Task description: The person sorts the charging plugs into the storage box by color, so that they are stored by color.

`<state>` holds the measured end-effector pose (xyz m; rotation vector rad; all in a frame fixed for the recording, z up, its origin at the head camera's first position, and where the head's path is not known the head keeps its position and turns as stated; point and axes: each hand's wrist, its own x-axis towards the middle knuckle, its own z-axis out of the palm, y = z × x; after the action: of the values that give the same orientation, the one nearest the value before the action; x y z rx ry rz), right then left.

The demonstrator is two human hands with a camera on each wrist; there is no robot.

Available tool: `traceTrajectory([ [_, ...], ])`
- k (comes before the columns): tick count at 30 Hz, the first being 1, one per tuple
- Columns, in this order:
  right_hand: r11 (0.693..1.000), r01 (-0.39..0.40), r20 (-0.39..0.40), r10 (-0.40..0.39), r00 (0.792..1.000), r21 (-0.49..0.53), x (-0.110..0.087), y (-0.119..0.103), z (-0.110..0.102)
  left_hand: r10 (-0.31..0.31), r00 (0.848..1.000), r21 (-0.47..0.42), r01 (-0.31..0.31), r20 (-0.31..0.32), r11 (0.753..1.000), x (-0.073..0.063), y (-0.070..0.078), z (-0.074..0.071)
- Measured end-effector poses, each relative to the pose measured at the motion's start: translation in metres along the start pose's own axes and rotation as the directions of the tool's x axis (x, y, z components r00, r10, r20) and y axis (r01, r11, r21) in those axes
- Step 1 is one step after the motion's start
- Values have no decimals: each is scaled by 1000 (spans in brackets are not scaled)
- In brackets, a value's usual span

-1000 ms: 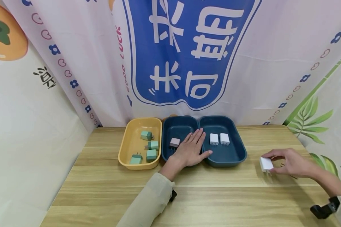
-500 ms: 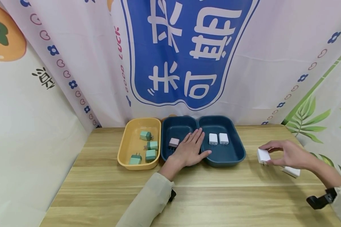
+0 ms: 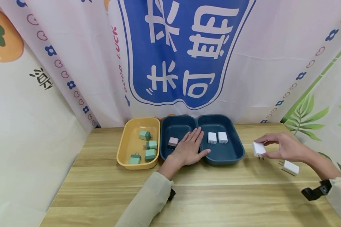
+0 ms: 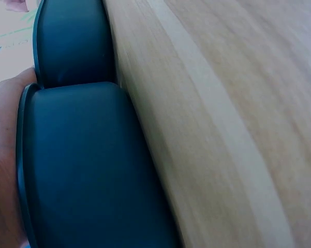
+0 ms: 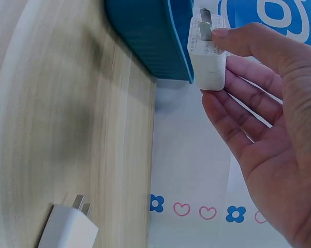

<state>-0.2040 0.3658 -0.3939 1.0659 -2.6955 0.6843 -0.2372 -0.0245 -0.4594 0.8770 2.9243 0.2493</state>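
My right hand (image 3: 285, 148) pinches a white charger plug (image 3: 259, 148) between thumb and fingers, just right of the right blue tray (image 3: 240, 154). In the right wrist view the metal prongs of this charger plug (image 5: 209, 67) face the camera. A second white charger plug (image 3: 290, 167) lies on the table below that hand. My left hand (image 3: 187, 149) rests with fingers extended across the adjoining rims of the right tray and the middle blue tray (image 3: 164, 126). Two white charger plugs (image 3: 212, 137) sit in the right tray, and a pinkish charger plug (image 3: 173, 142) in the middle one.
To the left, a yellow tray (image 3: 120, 148) holds several green charger plugs (image 3: 150, 154). The three trays stand side by side at the back of the wooden table (image 3: 216, 198). Behind them hangs a printed curtain (image 3: 253, 78).
My right hand has lifted the white charger plug and carried it slightly left and away from me, uncovering the other one on the table. My left hand stays on the trays.
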Motion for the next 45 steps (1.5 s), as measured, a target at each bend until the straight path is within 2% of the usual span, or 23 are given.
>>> traceTrajectory([
  [7,998,-1,12,1,1000,-55,13,-6,-1,3,1000,7,-3,-13,1000,-4,0,-3],
  [16,998,-48,66,50,997,-31,30,-15,3,9,1000,16,-9,-10,1000,-6,1,-5],
  [26,998,-19,73,15,997,52,52,-14,15,6,1000,11,-6,-12,1000,-5,2,-3],
  [37,992,-79,113,68,991,101,68,-14,28,6,1000,22,-5,-17,1000,-5,1,-2],
  [45,984,-136,169,115,979,113,74,-13,37,7,1000,22,-7,-14,1000,-5,1,-3],
])
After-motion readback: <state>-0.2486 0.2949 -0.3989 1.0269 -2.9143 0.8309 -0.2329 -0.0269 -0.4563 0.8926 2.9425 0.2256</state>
